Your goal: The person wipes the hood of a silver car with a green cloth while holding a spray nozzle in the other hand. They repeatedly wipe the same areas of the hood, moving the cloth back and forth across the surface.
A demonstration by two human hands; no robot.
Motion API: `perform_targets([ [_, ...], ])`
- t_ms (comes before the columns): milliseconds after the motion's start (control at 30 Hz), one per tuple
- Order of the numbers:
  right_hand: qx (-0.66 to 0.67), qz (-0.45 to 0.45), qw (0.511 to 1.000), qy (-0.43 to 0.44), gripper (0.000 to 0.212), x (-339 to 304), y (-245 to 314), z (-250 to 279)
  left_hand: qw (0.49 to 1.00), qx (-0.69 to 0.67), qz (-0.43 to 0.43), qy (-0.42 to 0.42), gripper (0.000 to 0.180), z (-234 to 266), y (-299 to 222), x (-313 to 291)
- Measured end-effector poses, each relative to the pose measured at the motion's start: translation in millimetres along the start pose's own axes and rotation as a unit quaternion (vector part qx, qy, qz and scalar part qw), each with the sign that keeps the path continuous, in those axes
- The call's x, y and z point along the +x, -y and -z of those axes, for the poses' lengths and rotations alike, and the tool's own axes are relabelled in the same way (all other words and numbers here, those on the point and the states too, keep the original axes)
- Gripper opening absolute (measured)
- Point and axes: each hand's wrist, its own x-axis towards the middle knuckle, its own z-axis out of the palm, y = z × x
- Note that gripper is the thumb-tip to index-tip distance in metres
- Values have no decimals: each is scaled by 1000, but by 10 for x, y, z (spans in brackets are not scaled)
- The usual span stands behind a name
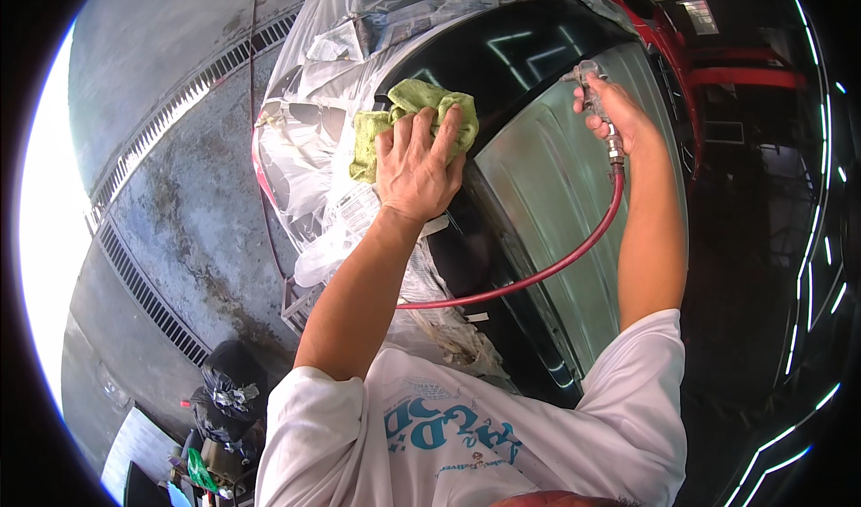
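Note:
My left hand (420, 168) presses a bunched yellow-green cloth (414, 96), its fingers curled over it. The cloth lies where a glossy black panel (502, 63) of a vehicle meets plastic sheeting (309, 135). Farther right, my right hand (623, 117) is wrapped around an air blow gun (592, 90) whose nozzle points left. From its metal fitting, a red hose (565, 260) curves down and left across the vehicle. Beneath the gun is a ribbed, dull grey-green panel (547, 179). It does not show whether the gun's trigger is pressed.
Newspaper masking (395, 27) runs along the vehicle's far edge. A red car (659, 31) stands at the far right. On the left, a drain grating (152, 296) crosses the stained concrete floor. Black bags (229, 390) and assorted items sit at the lower left.

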Motion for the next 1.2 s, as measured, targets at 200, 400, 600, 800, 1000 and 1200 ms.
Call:
perform_targets([
  [200, -32, 14, 999, 32, 41, -168, -88, -201, 1000, 11, -5, -2, 67, -2, -18, -7],
  [400, -56, 22, 997, 44, 43, -399, -172, -457, 1000, 25, -8, 0, 67, -30, -4, -17],
  [600, -52, 14, 995, 85, 46, -698, -287, -749, 1000, 22, 3, 4, 66, -12, -29, -17],
  [800, -38, -4, 992, 119, 52, -984, -493, -966, 999, 31, 0, 12, 66, -6, -35, -22],
  [1000, -30, -11, 996, 83, 46, -979, -450, -889, 999, 41, 4, 32, 68, -9, -14, -15],
  [1200, 151, 72, 979, -118, 36, -507, -514, -307, 998, 48, -3, 40, 68, 0, -51, 15],
])
